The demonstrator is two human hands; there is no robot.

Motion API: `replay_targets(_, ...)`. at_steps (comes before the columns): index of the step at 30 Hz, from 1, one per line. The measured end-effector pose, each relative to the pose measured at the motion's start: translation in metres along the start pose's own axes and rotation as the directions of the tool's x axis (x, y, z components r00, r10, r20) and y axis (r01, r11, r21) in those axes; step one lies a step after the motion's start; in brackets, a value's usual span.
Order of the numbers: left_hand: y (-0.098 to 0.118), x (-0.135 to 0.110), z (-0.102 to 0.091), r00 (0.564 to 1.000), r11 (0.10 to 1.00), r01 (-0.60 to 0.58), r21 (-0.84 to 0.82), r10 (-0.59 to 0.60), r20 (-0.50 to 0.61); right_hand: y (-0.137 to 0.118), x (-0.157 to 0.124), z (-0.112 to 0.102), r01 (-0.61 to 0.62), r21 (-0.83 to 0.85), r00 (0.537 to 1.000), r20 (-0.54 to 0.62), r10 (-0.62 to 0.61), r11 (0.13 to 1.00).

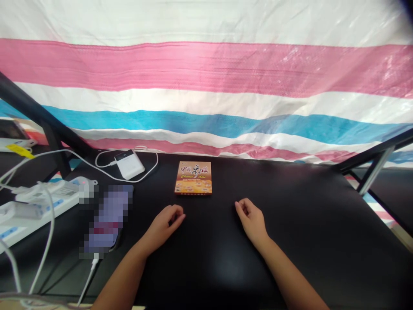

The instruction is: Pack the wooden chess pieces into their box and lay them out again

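A flat orange box of Chinese chess (193, 178) lies on the black tabletop (300, 224), its printed lid facing up. My left hand (164, 226) rests on the table just below and left of the box, fingers loosely curled, holding nothing. My right hand (251, 219) rests to the right of the box, also curled and empty. Neither hand touches the box; each stands a short gap away from it.
A blurred phone (108, 219) lies left of my left hand, with a white cable plugged in. Behind it are a white power bank (129, 164) with its cable and a white power strip (48, 200). A striped tarp (206, 69) hangs behind the table.
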State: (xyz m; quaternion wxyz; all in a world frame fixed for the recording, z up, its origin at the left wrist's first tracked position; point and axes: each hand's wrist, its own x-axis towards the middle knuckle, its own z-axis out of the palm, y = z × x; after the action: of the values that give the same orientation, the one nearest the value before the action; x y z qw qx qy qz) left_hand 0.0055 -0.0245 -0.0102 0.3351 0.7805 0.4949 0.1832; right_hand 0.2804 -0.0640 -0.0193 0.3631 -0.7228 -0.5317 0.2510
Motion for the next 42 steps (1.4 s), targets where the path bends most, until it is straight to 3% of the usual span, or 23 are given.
replay_targets(42, -0.0019, -0.0007, 0.0002, 0.999, 1.0, 0.014, 0.004, -0.014, 0.041, -0.0018, -0.0012, 0.0012, -0.022, -0.094, 1.0, -0.013, 0.021, 0.995)
